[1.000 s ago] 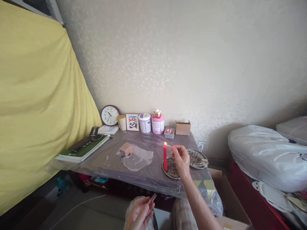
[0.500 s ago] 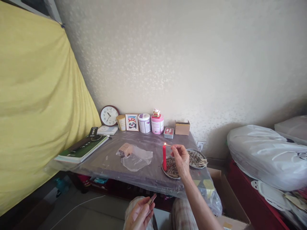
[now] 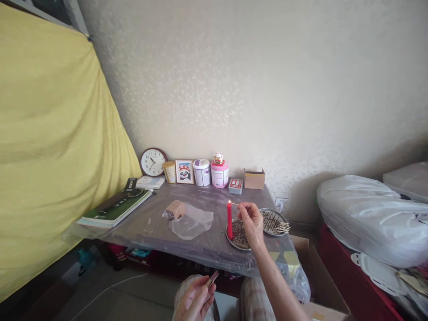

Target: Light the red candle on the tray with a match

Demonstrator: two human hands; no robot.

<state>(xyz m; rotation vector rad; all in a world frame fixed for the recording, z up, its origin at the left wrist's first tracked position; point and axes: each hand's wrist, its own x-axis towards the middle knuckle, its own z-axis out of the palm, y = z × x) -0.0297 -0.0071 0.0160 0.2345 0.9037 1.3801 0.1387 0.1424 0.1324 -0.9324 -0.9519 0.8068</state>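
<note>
My right hand [image 3: 252, 224] pinches a thin wooden match [image 3: 234, 203], its tip at the top of a red candle [image 3: 229, 221]. A small flame glows there; I cannot tell whether the wick itself burns. The candle stands upright on a round metal plate [image 3: 241, 246] covered with dark grains. Low in the view, above my lap, my left hand [image 3: 195, 298] grips a small matchbox [image 3: 211, 279] with a dark striking side. Right of my right hand, several loose matches [image 3: 283, 228] lie on a second grain-covered plate [image 3: 267, 210].
A wrapped brown packet [image 3: 176, 208] and clear plastic lie mid-table. Along the wall stand a clock [image 3: 153, 162], a picture frame [image 3: 184, 171], tins [image 3: 202, 173] and a cardboard box [image 3: 254, 179]. A green book [image 3: 115, 206] lies left; white bags [image 3: 368, 218] bulge at right.
The flame at the candle top looks slightly smaller, and the match has barely shifted. Both hands keep nearly the same place and grip.
</note>
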